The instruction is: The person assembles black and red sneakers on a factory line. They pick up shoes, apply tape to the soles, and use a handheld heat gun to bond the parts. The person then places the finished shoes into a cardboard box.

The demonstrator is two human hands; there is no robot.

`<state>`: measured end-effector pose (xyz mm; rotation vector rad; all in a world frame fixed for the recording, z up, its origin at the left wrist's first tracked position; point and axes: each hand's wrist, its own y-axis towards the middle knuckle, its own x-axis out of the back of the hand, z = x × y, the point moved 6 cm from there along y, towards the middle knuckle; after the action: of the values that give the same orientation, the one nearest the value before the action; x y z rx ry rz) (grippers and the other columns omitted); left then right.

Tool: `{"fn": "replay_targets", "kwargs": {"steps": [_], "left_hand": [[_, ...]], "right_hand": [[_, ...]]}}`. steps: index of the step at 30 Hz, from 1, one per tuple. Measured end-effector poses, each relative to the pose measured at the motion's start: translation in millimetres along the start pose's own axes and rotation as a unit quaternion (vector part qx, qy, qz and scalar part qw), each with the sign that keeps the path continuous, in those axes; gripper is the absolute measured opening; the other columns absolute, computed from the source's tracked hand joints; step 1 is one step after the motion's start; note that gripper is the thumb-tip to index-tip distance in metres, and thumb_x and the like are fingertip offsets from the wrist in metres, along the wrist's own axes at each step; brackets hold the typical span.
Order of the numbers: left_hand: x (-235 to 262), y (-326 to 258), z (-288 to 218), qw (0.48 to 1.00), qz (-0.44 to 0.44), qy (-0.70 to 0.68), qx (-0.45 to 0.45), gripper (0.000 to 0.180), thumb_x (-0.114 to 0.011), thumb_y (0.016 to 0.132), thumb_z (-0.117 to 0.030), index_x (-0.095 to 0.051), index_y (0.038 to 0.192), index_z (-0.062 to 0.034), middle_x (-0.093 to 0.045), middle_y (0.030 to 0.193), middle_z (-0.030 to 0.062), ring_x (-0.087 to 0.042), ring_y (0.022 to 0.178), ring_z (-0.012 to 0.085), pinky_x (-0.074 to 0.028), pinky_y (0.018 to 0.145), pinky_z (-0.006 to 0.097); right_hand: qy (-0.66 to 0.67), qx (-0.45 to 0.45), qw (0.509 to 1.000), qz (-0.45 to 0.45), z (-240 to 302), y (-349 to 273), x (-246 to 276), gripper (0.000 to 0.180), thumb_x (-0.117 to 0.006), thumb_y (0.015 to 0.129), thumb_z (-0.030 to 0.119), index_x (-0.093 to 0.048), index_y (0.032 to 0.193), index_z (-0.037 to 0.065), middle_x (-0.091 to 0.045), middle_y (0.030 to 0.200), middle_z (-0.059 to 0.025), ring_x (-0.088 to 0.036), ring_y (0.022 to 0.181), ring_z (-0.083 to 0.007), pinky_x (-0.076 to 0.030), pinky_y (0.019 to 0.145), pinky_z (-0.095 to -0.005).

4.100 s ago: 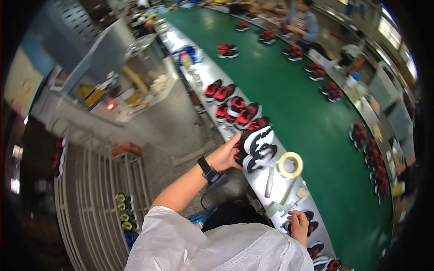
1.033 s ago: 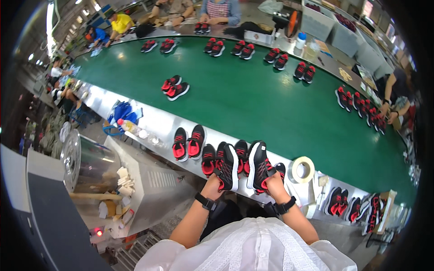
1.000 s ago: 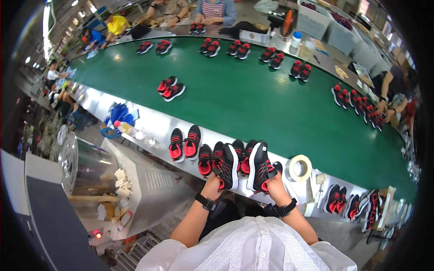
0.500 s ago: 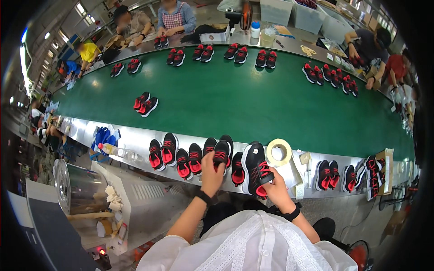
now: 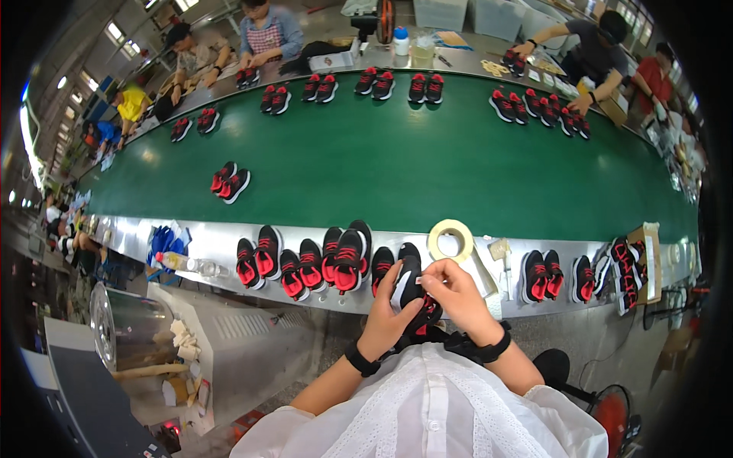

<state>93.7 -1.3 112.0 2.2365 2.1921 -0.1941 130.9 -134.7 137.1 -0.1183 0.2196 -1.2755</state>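
Observation:
My left hand (image 5: 388, 311) is wrapped around the side of a black sneaker (image 5: 409, 258) with red lining and a white sole, held toe-away above the metal ledge in front of me. My right hand (image 5: 458, 299) has thumb and forefinger pinched on a small white sticker (image 5: 419, 280) at the top of its toe. The fingers cover much of this shoe. Just left of it stands a single matching sneaker (image 5: 382, 267), partly hidden by my left hand. Further left, several more matching sneakers (image 5: 351, 252) line the ledge in pairs.
A cream tape roll (image 5: 450, 226) lies beyond my right hand. More sneakers (image 5: 534, 275) and a cardboard box (image 5: 650, 263) are to the right. The green conveyor belt (image 5: 336, 168) carries several pairs. At left is a clear bottle (image 5: 174, 261). Co-workers sit across the belt.
My left hand has let go of a sneaker in the row and taken hold of the one my right hand held. My right hand has moved from its heel to the toe sticker.

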Motion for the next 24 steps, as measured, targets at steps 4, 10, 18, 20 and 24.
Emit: {"fn": "replay_targets", "kwargs": {"steps": [4,10,18,20,24], "left_hand": [[-12,1,6,0.991,-0.013,0.12,-0.05,0.072,-0.069,0.077,-0.011,-0.032,0.137,0.001,-0.042,0.132,0.0167,-0.041,0.122,0.0251,-0.032,0.103,0.034],[-13,-2,-1,0.989,-0.07,-0.108,0.067,0.059,-0.062,0.081,-0.003,-0.035,0.134,-0.0007,-0.05,0.118,0.0086,-0.053,0.103,0.0154,-0.045,0.088,0.029],[27,-45,22,0.958,-0.175,-0.209,0.09,0.037,-0.047,0.093,-0.024,-0.047,0.12,0.0009,-0.06,0.111,0.0155,-0.06,0.098,0.0261,-0.047,0.089,0.039],[21,-64,18,0.944,-0.205,-0.237,0.1,0.039,-0.047,0.092,-0.024,-0.044,0.123,0.0003,-0.059,0.112,0.0146,-0.06,0.101,0.0263,-0.047,0.09,0.039],[21,-110,30,0.906,-0.325,-0.251,0.104,0.042,-0.046,0.092,-0.031,-0.048,0.118,0.0015,-0.061,0.108,0.017,-0.06,0.1,0.0322,-0.048,0.09,0.043]], "right_hand": [[0.028,-0.013,0.999,-0.045,-13,-3,12,0.01,-0.062,0.087,0.011,-0.056,0.089,0.003,-0.057,0.072,0.0026,-0.05,0.063,-0.0041,-0.042,0.057,-0.0194],[-0.027,0.01,0.993,-0.116,-36,4,102,0.007,-0.061,0.087,0.009,-0.06,0.084,0.003,-0.056,0.073,0.0031,-0.047,0.067,-0.0051,-0.04,0.06,-0.0205],[-0.471,-0.019,0.869,-0.149,-189,107,286,0.012,-0.065,0.074,0.022,-0.068,0.072,0.012,-0.063,0.083,-0.0108,-0.054,0.086,-0.0322,-0.046,0.076,-0.041],[-0.519,-0.08,0.84,-0.139,-196,124,279,0.009,-0.064,0.073,0.024,-0.069,0.073,0.017,-0.062,0.096,-0.0079,-0.047,0.103,-0.0332,-0.039,0.087,-0.0453],[-0.603,-0.078,0.777,-0.163,-213,146,272,0.009,-0.065,0.073,0.023,-0.07,0.076,0.017,-0.061,0.098,-0.0067,-0.047,0.104,-0.0302,-0.035,0.087,-0.0498]]}}
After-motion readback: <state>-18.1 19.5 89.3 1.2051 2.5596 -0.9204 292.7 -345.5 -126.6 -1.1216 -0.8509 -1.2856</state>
